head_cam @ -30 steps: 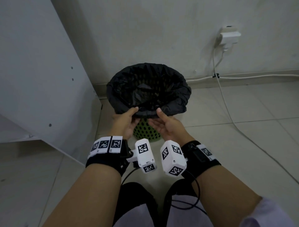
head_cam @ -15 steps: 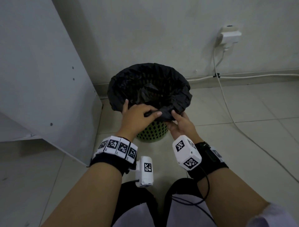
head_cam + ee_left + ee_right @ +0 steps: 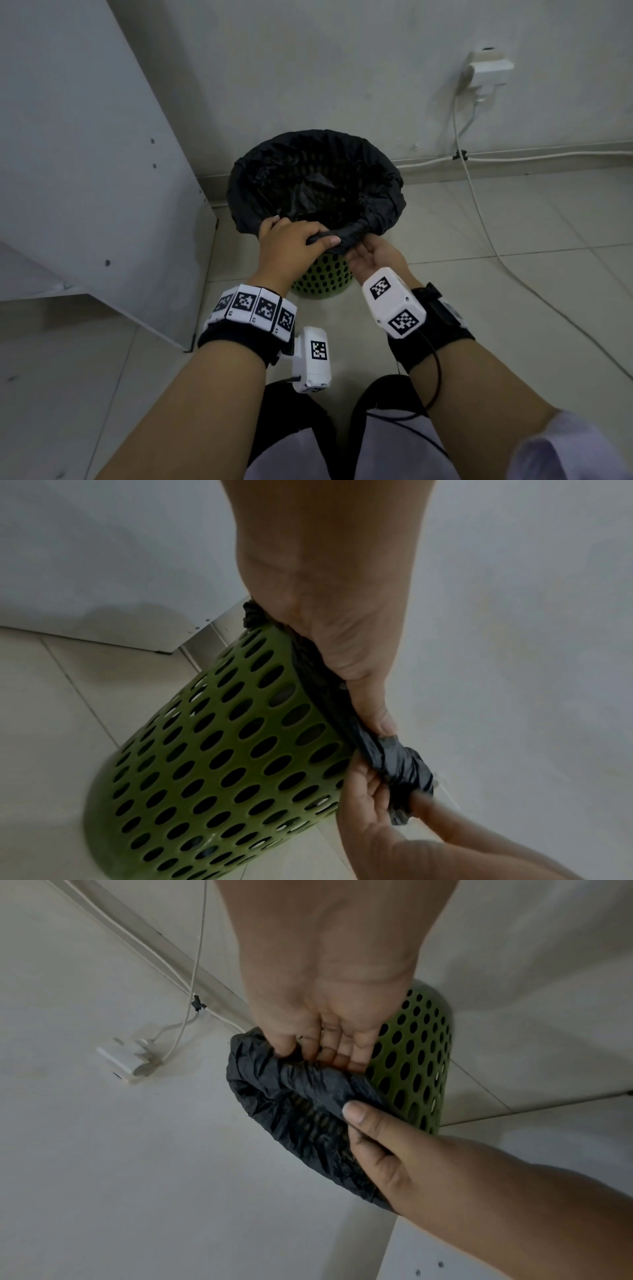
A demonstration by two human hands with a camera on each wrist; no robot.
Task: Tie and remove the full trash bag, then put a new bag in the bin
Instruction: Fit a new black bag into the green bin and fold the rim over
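A green perforated bin (image 3: 320, 279) stands upright on the tiled floor (image 3: 513, 308) near the foot of the wall (image 3: 342, 68), lined with a black trash bag (image 3: 318, 178) whose edge is folded down over the rim; the left hand (image 3: 286, 248) lies palm-down on the near rim, its fingers and thumb curled round a gathered roll of the bag's edge; the right hand (image 3: 371, 255) is just beside it, palm-up under the same roll, and the left wrist view shows its thumb and fingers pinching a bunched wad of the black plastic off the rim; the two hands nearly touch; a white panel (image 3: 85, 171) rises to the left of the bin; on the wall to the right a white plug adapter (image 3: 488, 70) sits in a socket, its white cable (image 3: 479, 212) trailing down and across the floor.
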